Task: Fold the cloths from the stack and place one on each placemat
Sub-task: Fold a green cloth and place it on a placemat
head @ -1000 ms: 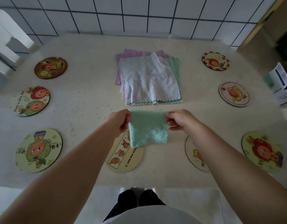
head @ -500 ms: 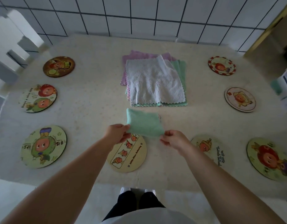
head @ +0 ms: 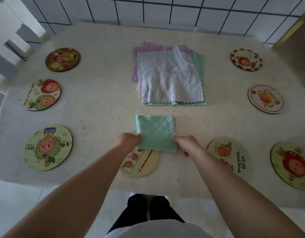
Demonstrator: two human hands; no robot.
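Note:
A folded green cloth point(head: 155, 133) lies flat on the table, its near edge overlapping the cream round placemat point(head: 143, 164) in front of me. My left hand point(head: 127, 140) pinches the cloth's near left corner. My right hand point(head: 187, 145) grips its near right corner. Behind it sits the stack of cloths point(head: 169, 76), a white one on top of green and pink ones. Several round cartoon placemats ring the table, among them a green one point(head: 48, 147) at near left and one point(head: 229, 154) just right of my right arm.
The table point(head: 100, 103) has a pale speckled cover. More placemats lie at far left point(head: 62, 59), mid left point(head: 41, 94), far right point(head: 246, 60), mid right point(head: 265, 98) and near right point(head: 292, 164). A tiled wall point(head: 165, 9) stands behind, and white furniture point(head: 9, 36) at the left.
The folded green cloth, held hanging in the air a second ago, has been lowered and laid flat on the table over the front placemat's far edge, with both hands moving to its near corners.

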